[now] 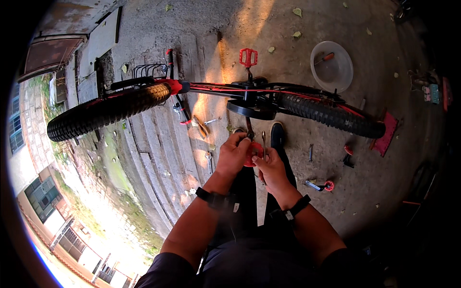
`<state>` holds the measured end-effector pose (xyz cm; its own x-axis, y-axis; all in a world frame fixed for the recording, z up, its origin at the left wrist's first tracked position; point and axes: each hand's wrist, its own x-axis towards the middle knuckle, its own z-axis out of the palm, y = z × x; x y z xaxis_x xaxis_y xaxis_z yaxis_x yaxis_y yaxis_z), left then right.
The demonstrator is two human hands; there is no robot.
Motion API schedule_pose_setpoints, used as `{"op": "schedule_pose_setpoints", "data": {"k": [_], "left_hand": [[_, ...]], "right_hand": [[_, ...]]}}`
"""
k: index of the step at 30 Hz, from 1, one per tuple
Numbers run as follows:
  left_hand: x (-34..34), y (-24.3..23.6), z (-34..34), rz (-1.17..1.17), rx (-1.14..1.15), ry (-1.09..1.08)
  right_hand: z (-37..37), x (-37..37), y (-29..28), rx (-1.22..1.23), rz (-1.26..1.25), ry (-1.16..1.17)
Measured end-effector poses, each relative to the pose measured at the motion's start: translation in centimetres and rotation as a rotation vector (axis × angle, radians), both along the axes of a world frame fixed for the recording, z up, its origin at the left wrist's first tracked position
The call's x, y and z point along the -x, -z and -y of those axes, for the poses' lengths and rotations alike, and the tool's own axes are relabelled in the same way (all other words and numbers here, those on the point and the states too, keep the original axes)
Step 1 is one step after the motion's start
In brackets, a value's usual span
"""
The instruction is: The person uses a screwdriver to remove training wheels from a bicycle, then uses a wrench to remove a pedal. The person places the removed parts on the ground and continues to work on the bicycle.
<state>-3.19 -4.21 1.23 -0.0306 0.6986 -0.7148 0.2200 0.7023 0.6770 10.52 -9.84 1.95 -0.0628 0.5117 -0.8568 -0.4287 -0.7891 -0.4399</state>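
Left hand (pixel 234 154): clenched on the red pedal (pixel 253 154) at the near crank (pixel 250 128).
Right hand (pixel 272 165): grips a wrench (pixel 263 144) beside that pedal.
Bicycle (pixel 211 98): upside down on the concrete floor (pixel 365 192).
Progress: far pedal (pixel 248 57) mounted; near pedal apparently still being worked on.

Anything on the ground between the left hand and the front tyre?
In the head view, yes: between the left hand and the front tyre, wrenches and small tools lie on the stone steps.
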Motion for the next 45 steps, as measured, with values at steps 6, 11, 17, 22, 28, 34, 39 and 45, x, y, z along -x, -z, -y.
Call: {"op": "schedule_pose_setpoints", "data": {"k": [6,11,17,22,28,34,39,45], "left_hand": [[-1.1,-0.5,-0.4,0.030,0.086,-0.103],[-1.7,-0.8,-0.5,0.032,0.065,-0.187],[-1.7,-2.2,-1.1,-0.066,0.035,-0.130],[-1.1,-1.1,-0.2,-0.207,-0.091,-0.025],[-1.5,-1.7,-0.8,-0.196,-0.011,-0.053],[-1.2,-0.8,0.0,-0.274,-0.120,-0.036],[-1.5,-0.6,0.3,-0.286,-0.140,-0.064],[-1.5,-0.6,0.5,-0.283,-0.153,-0.041]], "right_hand": [[0.3,0.3,0.5,-0.019,0.031,-0.008],[0.2,0.7,0.5,-0.001,0.038,0.007],[0.3,0.9,0.9,0.000,0.008,0.030],[0.2,0.9,0.8,0.005,-0.002,0.014],[0.2,1.1,0.8,0.001,0.003,0.024],[0.3,1.3,1.0,-0.005,-0.005,0.017],[0.1,1.5,0.6,0.010,-0.014,0.027],[0.2,1.3,0.6,0.005,-0.057,0.053]]}}
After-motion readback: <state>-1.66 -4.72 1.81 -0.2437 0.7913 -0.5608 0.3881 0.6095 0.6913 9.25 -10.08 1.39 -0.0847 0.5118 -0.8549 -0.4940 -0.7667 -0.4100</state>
